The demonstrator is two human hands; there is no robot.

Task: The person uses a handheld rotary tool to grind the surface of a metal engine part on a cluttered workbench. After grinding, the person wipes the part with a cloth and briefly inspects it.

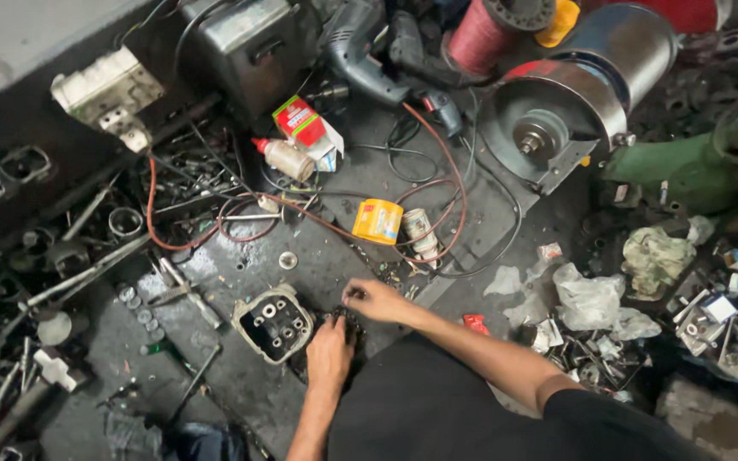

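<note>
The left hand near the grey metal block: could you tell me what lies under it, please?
A small dark metal part shows between the left hand and right hand, on the grimy floor beside the grey block. The left palm covers most of it, so its shape stays hidden.

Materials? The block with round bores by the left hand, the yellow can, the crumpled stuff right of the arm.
Bored block: looks like cast metal, probably aluminium; dull grey, grimy, thick walls. Yellow can: likely tin-plate with glossy printed coat; it could be plastic. Crumpled stuff: thin plastic bags, translucent white, creased.

Both hands, left hand [329,352] and right hand [372,300], on a dark part [349,322] beside the cylinder head [273,323]
</note>
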